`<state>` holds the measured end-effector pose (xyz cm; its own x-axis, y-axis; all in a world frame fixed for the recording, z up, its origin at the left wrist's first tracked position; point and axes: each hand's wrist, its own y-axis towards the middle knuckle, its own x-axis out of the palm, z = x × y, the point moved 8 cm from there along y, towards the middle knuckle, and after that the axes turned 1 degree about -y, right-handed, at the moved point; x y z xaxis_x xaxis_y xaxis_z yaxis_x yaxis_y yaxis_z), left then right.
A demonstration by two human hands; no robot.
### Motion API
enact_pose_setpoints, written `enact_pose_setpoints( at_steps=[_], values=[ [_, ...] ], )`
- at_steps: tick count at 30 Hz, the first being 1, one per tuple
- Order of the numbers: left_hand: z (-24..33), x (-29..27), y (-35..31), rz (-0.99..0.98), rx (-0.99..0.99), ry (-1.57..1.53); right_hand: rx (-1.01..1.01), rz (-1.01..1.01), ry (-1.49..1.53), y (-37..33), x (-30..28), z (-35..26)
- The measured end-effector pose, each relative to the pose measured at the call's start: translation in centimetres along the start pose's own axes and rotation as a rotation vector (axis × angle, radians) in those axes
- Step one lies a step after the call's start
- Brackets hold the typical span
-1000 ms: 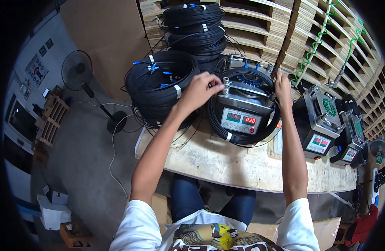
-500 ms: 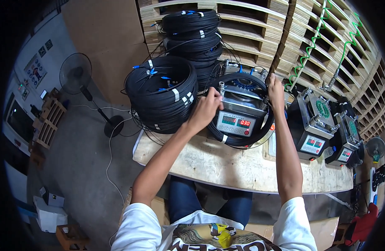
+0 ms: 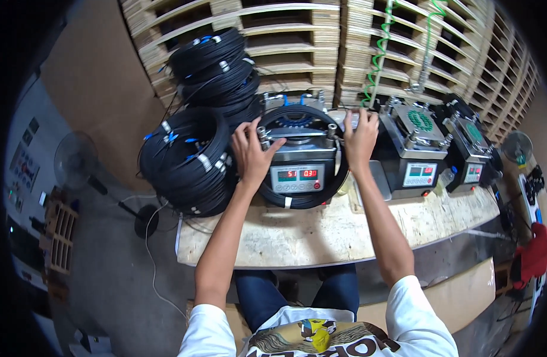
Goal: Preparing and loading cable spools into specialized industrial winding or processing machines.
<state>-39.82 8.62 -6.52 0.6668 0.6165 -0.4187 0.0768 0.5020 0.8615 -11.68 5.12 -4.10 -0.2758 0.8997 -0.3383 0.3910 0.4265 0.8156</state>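
A black cable coil [image 3: 289, 202] with a white tie hangs around a bench machine [image 3: 297, 156] that has a steel top, clamp posts and a lit red display panel. My left hand [image 3: 252, 156] is at the left clamp post, its thumb stretched over the steel and its fingers apart along the coil's side. Just right of the right clamp post, my right hand [image 3: 361, 140] is raised with its fingers apart and slightly bent. Nothing is clearly visible in it. Blue connectors [image 3: 292, 97] show behind the machine's top.
Stacked black cable coils [image 3: 193, 160] stand close to my left forearm, with more coils [image 3: 209, 65] behind. Two similar machines [image 3: 417, 172] [image 3: 472, 166] stand on the wooden table [image 3: 273, 244] at right, a bottle [image 3: 447, 176] between them. Pallets [image 3: 285, 35] rise behind; a fan [image 3: 77, 156] stands left.
My view has swung right. My left thumb now stretches over the machine's steel top, and my right hand has drawn off the coil's edge. The display reading differs.
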Motion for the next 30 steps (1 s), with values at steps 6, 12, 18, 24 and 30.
enact_pose_setpoints(
  at_steps=[6, 12, 18, 24, 30],
  values=[
    [0.1, 0.9, -0.2, -0.053, 0.007, 0.059, 0.31, -0.207, 0.411, -4.1, 1.1, 2.3],
    [-0.2, 1.1, -0.5, -0.067, 0.01, 0.082, 0.398, -0.134, 0.594, -5.3, 0.3, 0.9],
    [-0.2, 0.7, -0.3, -0.062, 0.003, 0.061, 0.064, -0.097, 0.437, -5.9, -0.9, 0.3],
    [-0.1, 0.9, -0.1, -0.042, -0.003, 0.026, 0.193, -0.145, 0.593, -6.1, -0.6, 0.5],
    [-0.2, 0.7, -0.6, -0.049, 0.005, 0.023, 0.125, -0.224, 0.522, -7.3, -0.1, -3.2]
  ],
)
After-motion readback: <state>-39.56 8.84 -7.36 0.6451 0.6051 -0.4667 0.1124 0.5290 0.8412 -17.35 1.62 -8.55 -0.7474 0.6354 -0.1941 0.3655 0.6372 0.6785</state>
